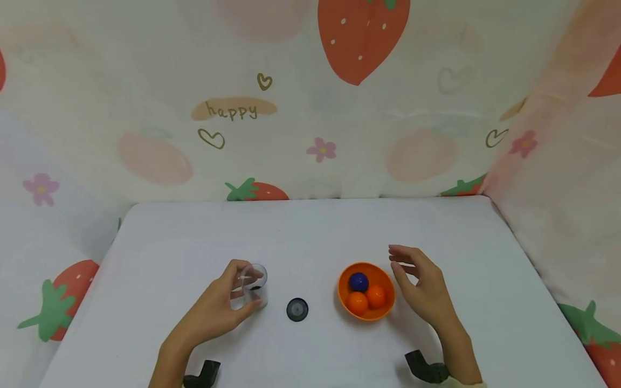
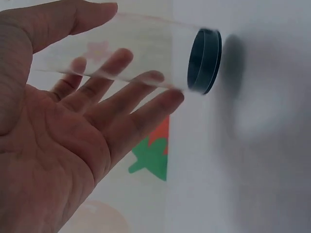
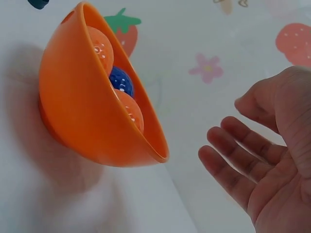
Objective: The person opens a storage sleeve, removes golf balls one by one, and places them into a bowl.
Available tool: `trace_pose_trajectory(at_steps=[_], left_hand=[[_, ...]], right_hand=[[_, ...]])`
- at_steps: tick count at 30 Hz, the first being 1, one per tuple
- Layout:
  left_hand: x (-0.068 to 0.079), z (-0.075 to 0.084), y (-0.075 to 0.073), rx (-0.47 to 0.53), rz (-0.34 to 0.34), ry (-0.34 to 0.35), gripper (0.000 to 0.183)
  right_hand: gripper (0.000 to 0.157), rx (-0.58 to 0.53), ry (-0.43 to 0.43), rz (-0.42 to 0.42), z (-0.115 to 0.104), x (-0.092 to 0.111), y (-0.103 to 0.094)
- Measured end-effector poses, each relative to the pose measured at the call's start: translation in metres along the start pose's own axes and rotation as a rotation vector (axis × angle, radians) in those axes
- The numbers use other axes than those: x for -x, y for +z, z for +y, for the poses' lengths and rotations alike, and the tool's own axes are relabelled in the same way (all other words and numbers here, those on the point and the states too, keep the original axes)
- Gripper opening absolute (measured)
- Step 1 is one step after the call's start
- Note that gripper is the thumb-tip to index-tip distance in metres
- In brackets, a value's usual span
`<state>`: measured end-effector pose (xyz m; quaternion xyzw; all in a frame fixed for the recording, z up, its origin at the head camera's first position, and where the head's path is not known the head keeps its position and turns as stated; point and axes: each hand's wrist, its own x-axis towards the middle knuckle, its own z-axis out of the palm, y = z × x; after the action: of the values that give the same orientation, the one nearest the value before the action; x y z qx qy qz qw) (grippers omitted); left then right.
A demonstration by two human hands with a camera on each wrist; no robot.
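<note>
My left hand [image 1: 218,307] holds a clear see-through cylinder [image 1: 262,296], with the thumb on one side and the fingers on the other. A round black lid [image 1: 297,310] lies on the white table just right of it. In the left wrist view this dark disc [image 2: 206,60] overlaps the lower end of the cylinder. My right hand [image 1: 427,291] is just right of an orange bowl [image 1: 366,317], its fingers loosely bent with nothing in them. Inside the bowl sit a blue ball [image 1: 358,282] and two orange balls [image 1: 357,303]. The right wrist view shows a gap between fingertips and bowl rim.
The white table [image 1: 310,231] reaches back to a hanging cloth [image 1: 349,118] printed with strawberries, flowers and hearts. More of this cloth hangs at the left and right sides. A black strap mount [image 1: 427,369] is on the right wrist, another [image 1: 204,374] on the left.
</note>
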<state>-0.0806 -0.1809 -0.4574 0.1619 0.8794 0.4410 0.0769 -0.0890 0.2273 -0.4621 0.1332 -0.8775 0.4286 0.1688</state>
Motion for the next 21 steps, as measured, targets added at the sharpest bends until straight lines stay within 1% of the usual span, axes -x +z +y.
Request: trace_pose_trajectory(at_steps=[3, 7, 9, 13, 21], left_hand=[[-0.0001, -0.0043, 0.001, 0.048, -0.039, -0.024, 0.056], [0.0009, -0.0086, 0.0001, 0.094, -0.083, -0.056, 0.053], [0.0016, -0.0097, -0.0011, 0.093, -0.091, -0.07, 0.052], [0.0014, -0.0098, -0.0036, 0.055, -0.093, -0.072, 0.049], [0.0021, -0.0095, -0.0053, 0.042, -0.103, -0.08, 0.049]], right_hand=[[0.033, -0.005, -0.003, 0.016, 0.0019, 0.0003, -0.0035], [0.031, 0.002, 0.044, 0.019, 0.0041, 0.0009, -0.0052], [0.031, 0.003, 0.072, 0.015, 0.0045, 0.0005, -0.0055], [0.031, 0.007, 0.105, 0.012, 0.0034, -0.0003, -0.0061], [0.03, 0.008, 0.116, 0.001, 0.0024, 0.0005, -0.0065]])
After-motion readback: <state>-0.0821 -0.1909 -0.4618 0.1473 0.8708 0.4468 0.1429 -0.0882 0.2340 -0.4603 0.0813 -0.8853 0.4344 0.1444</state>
